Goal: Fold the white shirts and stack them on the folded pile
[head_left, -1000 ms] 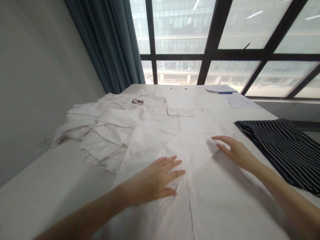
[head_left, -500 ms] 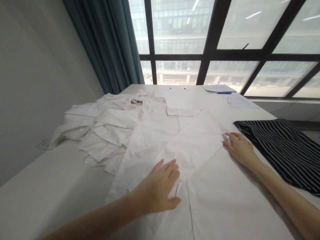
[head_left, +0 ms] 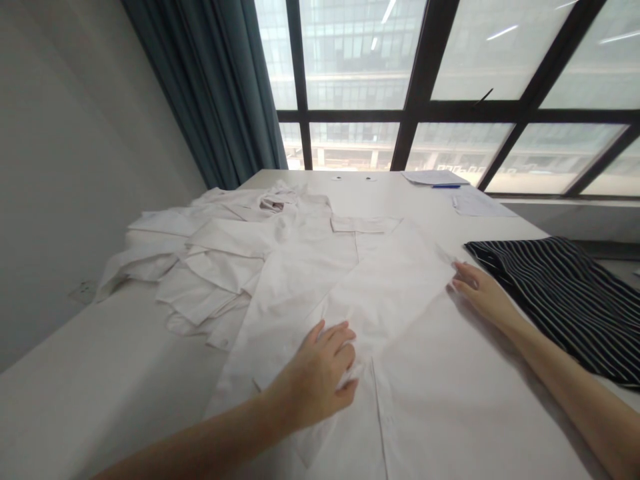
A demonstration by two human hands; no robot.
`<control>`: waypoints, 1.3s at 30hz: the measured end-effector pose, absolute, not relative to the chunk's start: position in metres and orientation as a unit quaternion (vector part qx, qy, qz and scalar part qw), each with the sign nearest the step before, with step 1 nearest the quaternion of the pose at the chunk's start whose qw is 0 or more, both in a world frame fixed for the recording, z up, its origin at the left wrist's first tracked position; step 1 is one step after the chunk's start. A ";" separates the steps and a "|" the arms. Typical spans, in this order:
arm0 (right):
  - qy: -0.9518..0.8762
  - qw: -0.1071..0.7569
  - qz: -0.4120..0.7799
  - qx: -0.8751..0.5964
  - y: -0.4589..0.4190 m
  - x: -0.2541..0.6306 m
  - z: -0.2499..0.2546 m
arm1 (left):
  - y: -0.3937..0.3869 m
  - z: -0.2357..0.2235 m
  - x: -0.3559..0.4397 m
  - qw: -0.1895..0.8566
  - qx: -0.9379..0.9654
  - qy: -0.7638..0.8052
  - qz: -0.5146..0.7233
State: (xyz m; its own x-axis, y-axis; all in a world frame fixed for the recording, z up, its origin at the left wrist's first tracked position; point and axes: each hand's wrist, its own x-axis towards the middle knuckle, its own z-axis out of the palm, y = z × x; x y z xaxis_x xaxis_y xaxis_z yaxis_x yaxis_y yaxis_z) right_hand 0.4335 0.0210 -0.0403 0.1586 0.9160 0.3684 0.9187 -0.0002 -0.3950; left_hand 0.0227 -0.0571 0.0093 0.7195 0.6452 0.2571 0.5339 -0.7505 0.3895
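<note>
A white cotton coat [head_left: 320, 280] lies spread on a white table [head_left: 120, 353], its front panels running toward me. My left hand [head_left: 315, 377] rests low on the coat, fingers curled, with a small fold of cloth bunched under them. My right hand [head_left: 480, 291] is at the right edge of a coat panel, its fingertips pinching that edge. A chest pocket [head_left: 365, 225] shows farther up the coat. The coat's far part and sleeves form layered folds at the left.
A black-and-white striped cloth [head_left: 550, 300] lies at the table's right side. Papers [head_left: 434, 177] and a blue pen [head_left: 446, 187] are at the far edge. A wall [head_left: 75, 147] bounds the left side, and a window [head_left: 355, 60] with a teal curtain [head_left: 210, 87] stands beyond.
My right hand has slid rightward to the panel's edge. My left hand has drawn toward me and curled, bunching cloth. The view has shifted slightly.
</note>
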 end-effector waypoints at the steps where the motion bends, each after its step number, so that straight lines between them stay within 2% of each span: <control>1: -0.643 0.291 0.005 -0.709 0.021 0.433 -0.040 | -0.057 0.008 0.023 0.152 0.912 0.319 0.208; 9: -0.624 0.305 0.013 -0.719 0.021 0.427 -0.036 | -0.051 0.007 0.022 0.200 0.893 0.295 0.274; 14: -0.617 0.260 -0.015 -0.743 0.023 0.431 -0.040 | -0.048 0.007 0.020 0.211 0.918 0.269 0.202; 19: -0.637 0.239 -0.031 -0.732 0.023 0.439 -0.030 | -0.048 0.009 0.019 0.179 0.944 0.245 0.131; 25: -0.763 0.148 0.062 -0.627 0.005 0.420 0.001 | -0.050 0.013 0.019 0.119 0.962 0.232 0.084; 28: -0.811 0.131 0.071 -0.566 0.001 0.392 0.006 | -0.049 0.014 0.018 0.100 0.969 0.215 0.064; 33: -0.847 0.126 0.023 -0.517 0.027 0.359 -0.009 | -0.048 0.015 0.015 0.104 0.972 0.204 0.054; 39: -0.784 0.101 -0.041 -0.612 0.069 0.381 -0.034 | -0.048 0.017 0.014 0.120 0.972 0.200 0.041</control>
